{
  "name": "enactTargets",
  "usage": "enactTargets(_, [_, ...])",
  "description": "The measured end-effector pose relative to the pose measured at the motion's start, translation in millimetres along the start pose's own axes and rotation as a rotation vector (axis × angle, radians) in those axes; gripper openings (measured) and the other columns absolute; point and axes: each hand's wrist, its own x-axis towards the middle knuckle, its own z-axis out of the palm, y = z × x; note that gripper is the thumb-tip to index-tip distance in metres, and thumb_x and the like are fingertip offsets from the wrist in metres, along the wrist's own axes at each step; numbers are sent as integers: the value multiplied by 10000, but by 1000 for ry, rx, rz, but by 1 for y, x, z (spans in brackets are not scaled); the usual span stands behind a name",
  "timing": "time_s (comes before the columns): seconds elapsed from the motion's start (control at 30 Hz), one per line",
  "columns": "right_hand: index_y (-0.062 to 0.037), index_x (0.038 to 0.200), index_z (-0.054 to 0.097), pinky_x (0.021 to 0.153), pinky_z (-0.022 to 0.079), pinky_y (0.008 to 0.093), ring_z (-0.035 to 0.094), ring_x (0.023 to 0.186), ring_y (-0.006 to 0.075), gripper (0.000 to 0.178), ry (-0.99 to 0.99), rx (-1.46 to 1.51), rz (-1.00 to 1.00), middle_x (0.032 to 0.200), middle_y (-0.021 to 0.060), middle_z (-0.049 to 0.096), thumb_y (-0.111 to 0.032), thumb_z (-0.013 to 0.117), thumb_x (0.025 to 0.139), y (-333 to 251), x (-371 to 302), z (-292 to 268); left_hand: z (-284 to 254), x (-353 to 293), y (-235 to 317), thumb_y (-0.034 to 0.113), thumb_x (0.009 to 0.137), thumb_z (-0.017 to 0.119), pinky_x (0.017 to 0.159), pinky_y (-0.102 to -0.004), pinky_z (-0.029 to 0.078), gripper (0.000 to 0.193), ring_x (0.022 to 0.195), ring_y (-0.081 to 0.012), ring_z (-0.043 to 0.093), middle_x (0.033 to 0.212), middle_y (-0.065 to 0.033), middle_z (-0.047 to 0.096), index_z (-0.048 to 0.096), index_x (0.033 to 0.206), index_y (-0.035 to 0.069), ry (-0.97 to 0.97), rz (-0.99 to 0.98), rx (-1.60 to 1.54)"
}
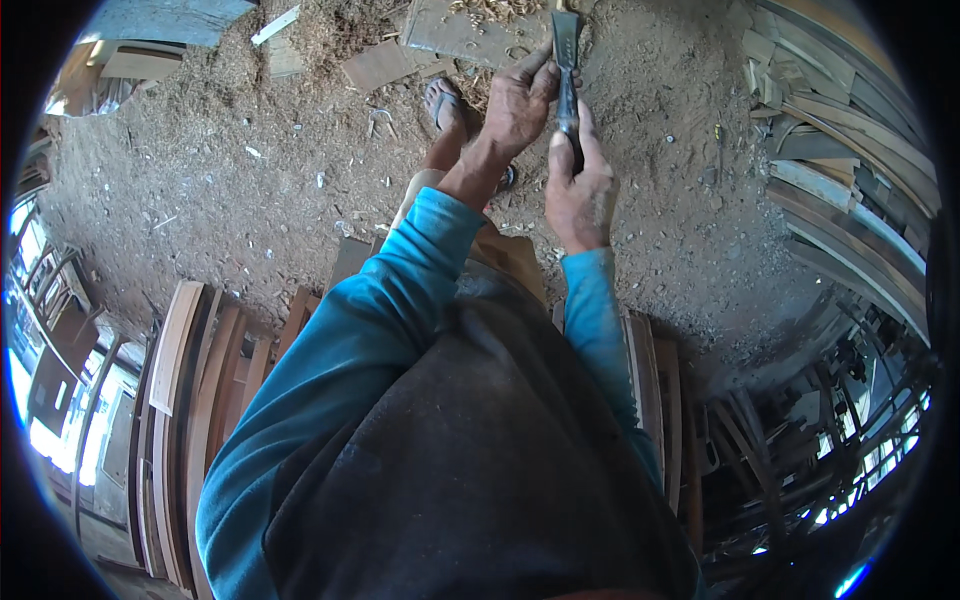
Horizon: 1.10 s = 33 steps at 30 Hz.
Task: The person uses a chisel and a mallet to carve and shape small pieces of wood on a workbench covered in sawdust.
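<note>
- Tool [567,85]: held above the floor [250,205]; marks on its broad end [566,38] unreadable.
- Right hand [582,197]: fingers closed around its handle [567,118].
- Left hand [515,112]: fingers partly curled at its shaft [565,78]; grip cannot be told.

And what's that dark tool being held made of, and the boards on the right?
The dark tool looks like smooth metal, judging by its glints, though the gripped part is mostly hidden. The boards are probably bare wood: dull, tan and brown, without obvious gloss.
</note>
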Motion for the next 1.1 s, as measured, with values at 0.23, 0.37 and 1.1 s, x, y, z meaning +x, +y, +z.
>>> enactTargets(0.23, [-99,1459,559,903,552,486,701,1092,413,512,75,4,-28,1182,267,703,-346,557,1010,6,34,11,3,1,4,173,1065,575,815,-283,564,382,940,-109,653,1079,-72,736,601,1415,23,79,147,270])
enactTargets(0.37, [-81,1459,559,870,558,474,719,1030,377,509,29,60,-50,1171,269,703,-320,563,1009,8,-11,-13,8,6,-5,177,1084,540,907,-320,583,365,1033,-167,707,1162,-113,723,600,1401,6,132,-9,-95])
enactTargets(1.1, [-45,1502,487,773,551,461,699,880,312,518,-96,-38,-10,1009,208,694,-258,530,1032,-6,-23,-28,5,6,8,212,1071,579,904,-323,586,384,1013,-163,704,1122,-109,739,598,1408,29,70,-39,-9])
